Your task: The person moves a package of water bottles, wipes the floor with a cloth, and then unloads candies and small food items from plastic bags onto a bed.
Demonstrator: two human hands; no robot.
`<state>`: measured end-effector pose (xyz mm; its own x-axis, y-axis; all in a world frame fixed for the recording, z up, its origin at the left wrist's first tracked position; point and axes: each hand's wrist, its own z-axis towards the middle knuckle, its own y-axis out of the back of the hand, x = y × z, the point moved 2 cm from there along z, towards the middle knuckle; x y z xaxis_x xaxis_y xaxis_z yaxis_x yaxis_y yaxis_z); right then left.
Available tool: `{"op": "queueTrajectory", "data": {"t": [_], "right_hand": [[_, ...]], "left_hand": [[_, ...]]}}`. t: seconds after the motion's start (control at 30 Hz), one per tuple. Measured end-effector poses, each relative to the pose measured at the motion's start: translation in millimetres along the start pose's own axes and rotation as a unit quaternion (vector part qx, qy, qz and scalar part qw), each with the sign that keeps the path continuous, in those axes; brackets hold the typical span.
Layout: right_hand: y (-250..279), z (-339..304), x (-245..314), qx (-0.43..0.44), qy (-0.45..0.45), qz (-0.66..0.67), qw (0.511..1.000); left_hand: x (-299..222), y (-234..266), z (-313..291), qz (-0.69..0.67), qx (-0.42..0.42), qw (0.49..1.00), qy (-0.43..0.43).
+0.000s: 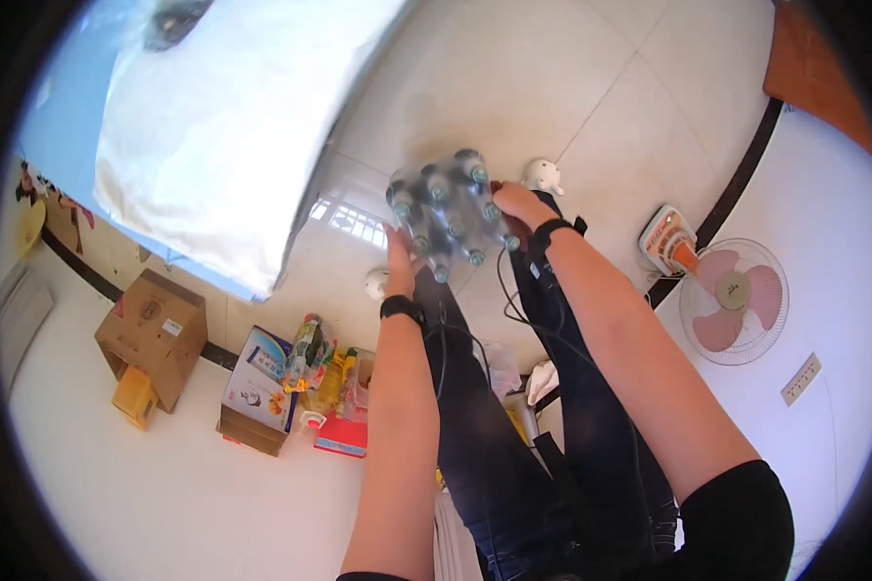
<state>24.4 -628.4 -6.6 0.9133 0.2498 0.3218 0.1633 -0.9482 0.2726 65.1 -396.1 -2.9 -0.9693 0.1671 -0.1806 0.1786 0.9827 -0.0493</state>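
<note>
A pack of several clear bottles with blue-green caps (446,218) is held out in front of me, above the tiled floor. My left hand (400,263) presses against its left side, fingers pointing up along the bottles. On the opposite side, my right hand (519,207) grips the pack, its fingers partly hidden behind it. The caps face me, and the lower part of the bottles is hidden. Both wrists wear black bands, and dark cables hang near my legs.
At upper left stands a surface covered in white and blue cloth (218,116). Along the wall are a cardboard box (165,334), a blue-white box (262,373), an oil bottle (327,387) and a pink-bladed fan (734,290). White slippers (543,174) are beside the pack.
</note>
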Motion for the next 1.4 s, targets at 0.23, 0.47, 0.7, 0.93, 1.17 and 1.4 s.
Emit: {"op": "queueTrajectory", "data": {"t": [0.23, 0.47, 0.7, 0.93, 1.17, 1.4], "right_hand": [[104.6, 32.1, 30.7, -0.012, 0.034, -0.093, 0.995], [206.5, 50.6, 24.2, 0.096, -0.032, 0.136, 0.986], [247.3, 34.2, 47.6, 0.115, -0.124, 0.231, 0.958], [277.9, 98.9, 26.2, 0.135, -0.045, 0.173, 0.975], [327.3, 132.0, 71.5, 0.085, 0.093, -0.109, 0.986], [355.1, 165.1, 64.8, -0.033, 0.057, -0.14, 0.988]], "left_hand": [[-35.9, -85.3, 37.0, -0.022, -0.036, 0.999, -0.007], [-52.9, -190.2, 34.7, -0.06, -0.124, 0.99, -0.028], [-88.2, -234.6, 31.0, -0.02, -0.046, 0.998, 0.037], [-102.5, -254.1, 86.3, 0.018, -0.072, 0.997, 0.039], [-154.3, -295.7, 66.5, -0.099, -0.117, 0.988, 0.017], [-140.2, -328.6, 79.4, -0.118, -0.076, 0.99, -0.028]]}}
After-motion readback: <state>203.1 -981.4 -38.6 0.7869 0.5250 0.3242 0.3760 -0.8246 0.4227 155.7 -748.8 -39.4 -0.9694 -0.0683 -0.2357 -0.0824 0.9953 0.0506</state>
